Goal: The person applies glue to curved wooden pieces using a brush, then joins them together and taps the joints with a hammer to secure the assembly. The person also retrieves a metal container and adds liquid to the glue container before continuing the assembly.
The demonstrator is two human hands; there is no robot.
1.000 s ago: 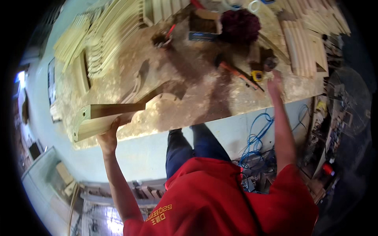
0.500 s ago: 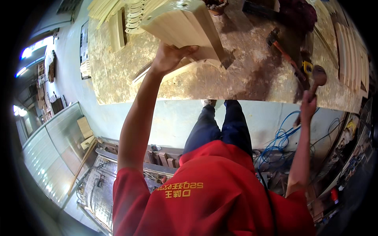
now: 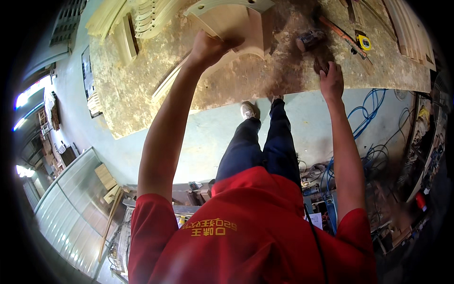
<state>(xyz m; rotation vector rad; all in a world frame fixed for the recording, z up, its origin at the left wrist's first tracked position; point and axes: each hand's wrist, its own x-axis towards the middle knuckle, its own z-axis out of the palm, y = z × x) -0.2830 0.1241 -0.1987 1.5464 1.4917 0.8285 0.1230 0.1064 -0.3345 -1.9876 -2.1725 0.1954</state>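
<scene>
My left hand (image 3: pixel 208 49) is closed on the lower left edge of a pale wooden workpiece (image 3: pixel 231 21). This piece has broad side boards and a curved top rail with holes in it, and stands at the far middle of the workbench. My right hand (image 3: pixel 332 80), closed, grips the handle of a brown wooden mallet (image 3: pixel 310 40). The mallet's head, a little blurred, points up and to the left, beside the workpiece and apart from it. Motion and shadow partly hide the handle. Below the workpiece, pale curved wood lies close to my left wrist.
Several curved slats (image 3: pixel 151 19) lie at the far left of the worn workbench (image 3: pixel 142 90). An orange-handled tool (image 3: pixel 338 31) and a yellow tape measure (image 3: pixel 363 41) rest to the right, near long wooden strips (image 3: pixel 409 28). Blue hoses (image 3: pixel 366 111) coil on the floor.
My right hand has swung the mallet from the bench's right side leftward, toward the workpiece. The workpiece is turned differently under my left hand. The whole view has also shifted.
</scene>
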